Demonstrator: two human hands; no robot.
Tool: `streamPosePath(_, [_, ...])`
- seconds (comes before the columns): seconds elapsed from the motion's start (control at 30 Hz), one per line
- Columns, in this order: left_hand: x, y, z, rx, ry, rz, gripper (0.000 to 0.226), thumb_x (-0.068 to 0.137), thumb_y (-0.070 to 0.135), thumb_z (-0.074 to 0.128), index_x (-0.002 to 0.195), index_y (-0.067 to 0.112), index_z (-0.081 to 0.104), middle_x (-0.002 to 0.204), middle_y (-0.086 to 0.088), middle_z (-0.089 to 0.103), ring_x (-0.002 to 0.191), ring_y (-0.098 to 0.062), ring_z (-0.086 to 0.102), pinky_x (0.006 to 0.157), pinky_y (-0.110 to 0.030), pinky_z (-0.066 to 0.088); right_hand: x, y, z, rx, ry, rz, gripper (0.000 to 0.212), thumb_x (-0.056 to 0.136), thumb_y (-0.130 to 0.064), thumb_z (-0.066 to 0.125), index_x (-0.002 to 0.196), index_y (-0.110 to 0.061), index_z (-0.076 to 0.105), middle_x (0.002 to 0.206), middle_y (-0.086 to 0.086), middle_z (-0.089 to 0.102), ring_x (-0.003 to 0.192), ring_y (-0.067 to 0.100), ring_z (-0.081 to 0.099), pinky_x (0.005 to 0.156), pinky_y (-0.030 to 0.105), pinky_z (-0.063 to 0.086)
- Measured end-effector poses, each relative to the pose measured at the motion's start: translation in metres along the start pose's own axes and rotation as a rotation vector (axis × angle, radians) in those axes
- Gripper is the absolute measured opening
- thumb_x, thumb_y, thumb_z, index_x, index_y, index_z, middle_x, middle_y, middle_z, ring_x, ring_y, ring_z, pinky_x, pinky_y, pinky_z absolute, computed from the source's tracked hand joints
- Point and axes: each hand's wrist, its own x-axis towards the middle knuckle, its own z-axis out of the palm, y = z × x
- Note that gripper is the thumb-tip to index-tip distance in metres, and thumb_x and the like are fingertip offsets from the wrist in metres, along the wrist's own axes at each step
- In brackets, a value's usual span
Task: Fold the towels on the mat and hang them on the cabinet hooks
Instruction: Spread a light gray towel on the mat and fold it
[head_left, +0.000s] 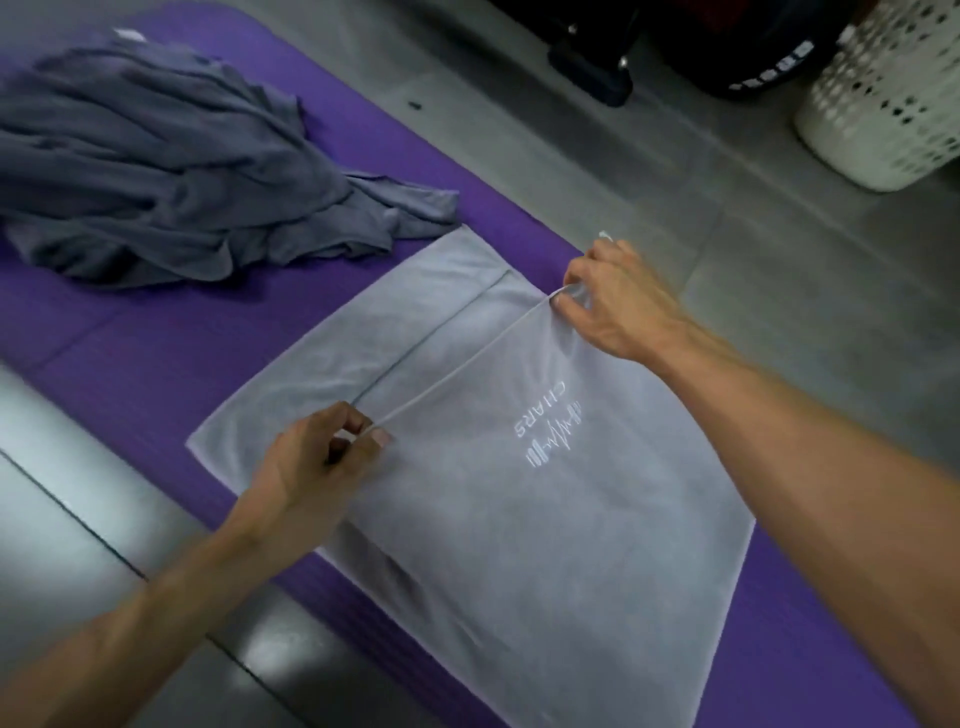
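Light grey towel (545, 519) spread on purple mat (156, 364), partly folded, upper layer turned over lower layer, embroidered white logo with lettering facing up near centre of upper layer; far strip of lower layer left uncovered, with seam line running parallel to lifted edge. Left hand (317, 462) at near end of upper layer's free edge, thumb and fingers pinched together on hem. Right hand (608, 301) at far end of same edge, fingers curled and clamped on corner of hem. Edge drawn taut in straight line between both hands, raised slightly off lower layer. Both forearms bare, entering from lower frame corners. Heap of darker grey towels (171, 171) crumpled on mat beyond folded towel, one tail of heap touching far corner of light towel. Mat laid diagonally across grey tiled floor (779, 312). White perforated laundry basket (883, 98) standing on floor at upper right, well apart from mat; dark objects behind basket at top edge, too blurred to identify
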Motion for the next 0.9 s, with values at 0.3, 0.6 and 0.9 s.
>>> streamPosePath(0.3, [0.042, -0.047, -0.072, 0.014, 0.144, -0.101, 0.018, 0.094, 0.034, 0.058, 0.079, 0.025, 0.062, 0.054, 0.008, 0.058, 0.042, 0.000, 0.048, 0.041, -0.011, 0.033, 0.105, -0.088, 0.046, 0.015, -0.031, -0.085, 0.031, 0.091, -0.033, 0.054, 0.109, -0.009, 0.064, 0.114, 0.012, 0.055, 0.112, 0.032, 0.045, 0.092, 0.041, 0.040])
streamPosePath(0.6, [0.056, -0.075, -0.073, 0.688, 0.225, -0.129, 0.020, 0.090, 0.045, 0.056, 0.093, 0.025, 0.055, 0.066, 0.008, 0.047, 0.064, -0.021, 0.053, 0.057, -0.031, 0.036, 0.130, -0.098, 0.103, 0.204, -0.225, -0.041, 0.056, 0.094, -0.027, 0.055, 0.145, -0.014, 0.036, 0.152, 0.008, 0.035, 0.136, 0.028, 0.036, 0.110, 0.044, 0.034])
streamPosePath(0.9, [0.099, -0.049, 0.010, 0.742, 0.068, 0.357, 0.052, 0.087, 0.031, 0.042, 0.133, 0.009, 0.054, 0.138, -0.011, 0.054, 0.132, -0.029, 0.047, 0.108, -0.049, 0.038, 0.065, -0.107, 0.120, 0.243, -0.123, -0.153, 0.061, 0.099, -0.043, 0.040, 0.152, -0.017, 0.026, 0.162, 0.002, 0.018, 0.149, 0.018, 0.013, 0.121, 0.040, 0.018])
